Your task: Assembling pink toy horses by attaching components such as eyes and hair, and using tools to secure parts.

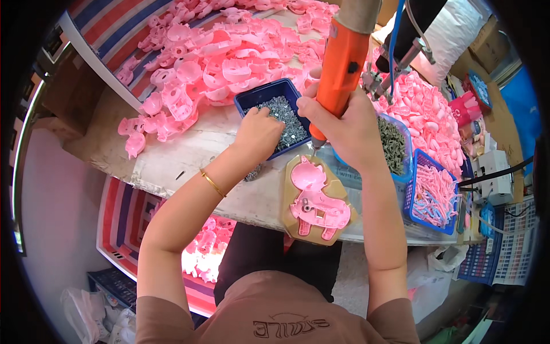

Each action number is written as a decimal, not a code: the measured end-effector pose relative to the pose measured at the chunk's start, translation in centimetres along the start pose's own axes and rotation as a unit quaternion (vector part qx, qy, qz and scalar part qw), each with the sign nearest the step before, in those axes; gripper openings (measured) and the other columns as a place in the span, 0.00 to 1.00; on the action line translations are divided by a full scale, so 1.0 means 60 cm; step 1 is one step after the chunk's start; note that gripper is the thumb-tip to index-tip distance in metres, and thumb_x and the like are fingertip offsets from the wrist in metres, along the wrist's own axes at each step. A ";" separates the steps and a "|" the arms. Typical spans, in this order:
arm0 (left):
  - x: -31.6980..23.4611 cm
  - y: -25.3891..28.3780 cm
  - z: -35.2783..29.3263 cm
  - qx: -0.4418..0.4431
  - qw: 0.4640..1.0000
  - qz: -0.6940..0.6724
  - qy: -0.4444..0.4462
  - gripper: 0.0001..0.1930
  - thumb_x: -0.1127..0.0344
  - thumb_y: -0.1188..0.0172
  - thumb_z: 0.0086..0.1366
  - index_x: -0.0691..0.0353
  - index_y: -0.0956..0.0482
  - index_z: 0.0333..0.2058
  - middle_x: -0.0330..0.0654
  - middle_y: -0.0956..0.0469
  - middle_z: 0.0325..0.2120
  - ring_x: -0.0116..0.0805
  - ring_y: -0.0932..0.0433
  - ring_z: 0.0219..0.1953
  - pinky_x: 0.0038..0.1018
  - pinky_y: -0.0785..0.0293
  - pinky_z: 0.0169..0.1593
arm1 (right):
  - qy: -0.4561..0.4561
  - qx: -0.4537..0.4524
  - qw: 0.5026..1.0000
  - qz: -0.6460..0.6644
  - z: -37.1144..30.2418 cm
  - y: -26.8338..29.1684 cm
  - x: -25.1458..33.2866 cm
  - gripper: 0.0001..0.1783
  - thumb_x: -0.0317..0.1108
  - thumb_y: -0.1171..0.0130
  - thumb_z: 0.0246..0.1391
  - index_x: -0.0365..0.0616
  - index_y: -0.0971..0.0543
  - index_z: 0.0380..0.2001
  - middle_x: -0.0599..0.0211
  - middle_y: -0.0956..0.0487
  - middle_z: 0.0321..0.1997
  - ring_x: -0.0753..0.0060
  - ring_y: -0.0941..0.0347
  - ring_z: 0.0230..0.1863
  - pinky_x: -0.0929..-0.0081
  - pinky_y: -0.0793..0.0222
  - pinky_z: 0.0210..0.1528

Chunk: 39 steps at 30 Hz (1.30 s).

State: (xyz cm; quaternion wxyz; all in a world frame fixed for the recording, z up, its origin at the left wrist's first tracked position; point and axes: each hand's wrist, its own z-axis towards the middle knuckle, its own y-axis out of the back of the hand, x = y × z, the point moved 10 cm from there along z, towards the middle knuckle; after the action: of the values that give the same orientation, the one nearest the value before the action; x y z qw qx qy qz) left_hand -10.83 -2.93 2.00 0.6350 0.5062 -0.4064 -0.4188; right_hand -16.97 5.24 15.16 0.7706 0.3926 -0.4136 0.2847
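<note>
My right hand [360,129] is wrapped round an orange electric screwdriver [342,66] that hangs upright. Its tip points down near the head end of a pink animal-shaped plastic shell [322,209], which lies in a tan holding block [295,221] at the table's front edge. A small round metal-looking piece sits inside the shell's body. My left hand [260,133] reaches into a dark blue tray [247,98] of small metal screws [293,127]. Its fingers are bent together among the screws; whether they pinch one is hidden.
A large heap of pink shells [235,69] covers the table's back left. At the right stand a tub of dark small parts [392,146], a blue basket of pink and blue sticks [432,195] and a pile of pink pieces [421,109]. More pink parts [209,246] lie below the table.
</note>
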 end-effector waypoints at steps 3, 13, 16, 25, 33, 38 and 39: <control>-0.026 0.021 -0.017 -0.046 0.998 -0.031 -0.034 0.06 0.66 0.38 0.54 0.54 0.19 0.33 0.36 0.19 0.29 0.35 0.24 0.41 0.33 0.32 0.43 | 0.009 0.017 1.000 0.013 -0.005 -0.001 0.002 0.22 0.28 0.35 0.54 0.35 0.29 0.51 0.68 0.20 0.36 0.78 0.21 0.36 0.77 0.25 0.42; -0.135 0.104 -0.108 -0.192 0.916 -0.316 -0.153 0.09 0.67 0.37 0.59 0.58 0.22 0.38 0.38 0.24 0.33 0.40 0.25 0.39 0.34 0.27 0.42 | 0.020 -0.030 0.972 0.231 -0.064 0.008 0.021 0.23 0.26 0.42 0.52 0.28 0.30 0.52 0.69 0.24 0.24 0.83 0.29 0.24 0.81 0.32 0.30; -0.148 0.105 -0.113 -0.168 0.919 -0.323 -0.149 0.08 0.65 0.37 0.59 0.59 0.22 0.36 0.38 0.24 0.34 0.41 0.25 0.40 0.35 0.26 0.43 | 0.037 -0.017 0.967 0.252 -0.079 0.011 0.020 0.22 0.27 0.42 0.53 0.28 0.29 0.50 0.70 0.24 0.24 0.84 0.30 0.23 0.82 0.32 0.30; -0.173 0.116 -0.125 -0.197 0.912 -0.326 -0.156 0.09 0.67 0.36 0.58 0.62 0.26 0.34 0.42 0.24 0.34 0.42 0.24 0.41 0.36 0.26 0.42 | 0.043 -0.019 0.972 0.229 -0.105 0.015 0.017 0.22 0.27 0.42 0.52 0.28 0.29 0.49 0.70 0.25 0.23 0.84 0.30 0.21 0.84 0.33 0.27; -0.195 0.105 -0.135 -0.155 0.909 -0.370 -0.109 0.09 0.67 0.36 0.59 0.63 0.25 0.34 0.42 0.24 0.28 0.42 0.23 0.35 0.37 0.26 0.39 | -0.066 -0.015 0.948 0.312 -0.147 0.024 -0.029 0.21 0.24 0.34 0.46 0.35 0.23 0.46 0.66 0.20 0.40 0.84 0.26 0.33 0.80 0.29 0.37; -0.226 0.094 -0.134 -0.144 0.904 -0.378 -0.140 0.13 0.63 0.35 0.58 0.62 0.23 0.38 0.43 0.23 0.31 0.42 0.22 0.39 0.36 0.25 0.40 | 0.001 -0.059 0.970 0.235 -0.161 0.049 -0.009 0.20 0.23 0.43 0.49 0.29 0.30 0.47 0.68 0.26 0.19 0.83 0.33 0.16 0.83 0.36 0.22; -0.229 0.093 -0.134 -0.143 0.903 -0.380 -0.140 0.13 0.63 0.35 0.58 0.62 0.23 0.38 0.43 0.23 0.31 0.42 0.22 0.39 0.36 0.25 0.40 | 0.002 -0.060 0.974 0.217 -0.164 0.052 -0.010 0.19 0.23 0.44 0.50 0.29 0.30 0.47 0.68 0.26 0.19 0.83 0.33 0.16 0.83 0.36 0.21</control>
State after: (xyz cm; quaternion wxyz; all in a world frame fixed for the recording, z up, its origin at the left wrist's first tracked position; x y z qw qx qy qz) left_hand -6.99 13.22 4.95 0.4298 0.4623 -0.2042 -0.7482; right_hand -15.57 15.08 12.38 0.7136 0.2460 -0.5034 0.4206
